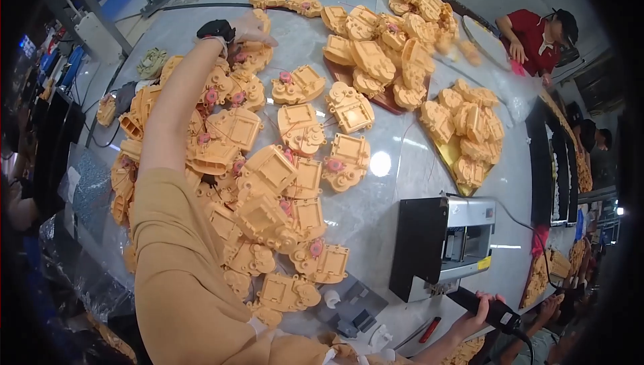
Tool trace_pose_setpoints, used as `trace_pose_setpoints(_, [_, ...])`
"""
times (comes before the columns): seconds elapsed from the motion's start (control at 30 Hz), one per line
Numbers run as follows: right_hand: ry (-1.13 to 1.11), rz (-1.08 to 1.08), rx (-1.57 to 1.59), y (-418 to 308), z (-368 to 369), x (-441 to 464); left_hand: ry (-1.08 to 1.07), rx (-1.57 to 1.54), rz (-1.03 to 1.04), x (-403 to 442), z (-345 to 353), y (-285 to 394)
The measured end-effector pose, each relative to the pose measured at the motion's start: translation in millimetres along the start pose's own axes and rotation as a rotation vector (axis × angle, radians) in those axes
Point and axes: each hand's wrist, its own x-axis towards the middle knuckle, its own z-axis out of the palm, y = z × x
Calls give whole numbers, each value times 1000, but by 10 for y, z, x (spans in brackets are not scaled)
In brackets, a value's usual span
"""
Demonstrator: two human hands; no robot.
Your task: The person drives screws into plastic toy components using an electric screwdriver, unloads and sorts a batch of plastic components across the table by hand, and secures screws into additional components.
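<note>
My left hand [249, 30], with a black band on the wrist, is stretched to the far side of the table. Its fingers are closed around an orange plastic housing [253, 56] at the edge of a large pile; part of the grip is hidden. Many housings [265, 170] lie heaped below my left arm, several with small pink-red round parts [315, 248] and thin wires. At the lower right, my right hand [481, 315] is wrapped around a black electric screwdriver [500, 315]. Its tip points at the front of a black and silver screw feeder [419, 251].
More housings are stacked on a dark red tray [389, 100] and a yellow tray [446, 157]. Near me lie a grey fixture [355, 308] and a red-handled tool [430, 329]. A cable [523, 221] runs behind the feeder. A person in a red shirt [530, 36] works across the table.
</note>
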Motion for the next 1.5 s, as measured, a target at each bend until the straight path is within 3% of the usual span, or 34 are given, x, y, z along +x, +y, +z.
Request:
trace_pose_setpoints(0.13, [56, 24, 50, -68, 63, -79, 47, 1, 236, -496, 29, 261])
trace_pose_setpoints(0.2, [67, 24, 24, -41, 13, -76, -131, -11, 165, -953, -178, 558])
trace_pose_setpoints(0.27, [22, 20, 60, 15, -48, -58, -145, -25, 232, -1021, -99, 562])
trace_pose_setpoints(0.33, [14, 30, 91, -2, -28, -53, 126, -132, 276, -1036, -151, 579])
trace_pose_setpoints(0.4, [-1, 30, 72, 38, -66, -20, 173, -241, 243, -793, -241, 522])
trace_pose_setpoints(0.47, [-7, 21, 44, 37, -73, 6, 865, -23, 449, -269, -193, 319])
trace_pose_setpoints(0.5, [9, 17, 5, 0, -17, 1, 879, -26, 448, -40, -157, 239])
trace_pose_setpoints(0.57, [-10, -31, -6, -20, 48, 11, 700, 113, 34, 249, -41, 218])
trace_pose_setpoints(0.67, [-23, -37, -17, -69, 86, -32, 559, 204, -98, 364, 127, 341])
trace_pose_setpoints(0.8, [7, 0, 7, -72, 122, 4, 545, 320, -97, 415, 116, 385])
trace_pose_setpoints(1.0, [-38, -10, 75, -8, 52, 38, 398, 494, 111, 121, 24, 331])
trace_pose_setpoints(1.07, [-29, 2, 97, -11, 63, 21, 213, 319, 27, 90, 46, 262])
trace_pose_setpoints(1.17, [-22, -4, 85, -12, 64, 25, 244, 176, 3, 624, 329, -254])
trace_pose_setpoints(1.37, [-47, 7, 92, -22, 116, 62, 345, 48, -114, 790, 476, -175])
trace_pose_setpoints(1.5, [-78, 14, 81, -43, 156, 72, 189, 137, -160, 906, 433, -126])
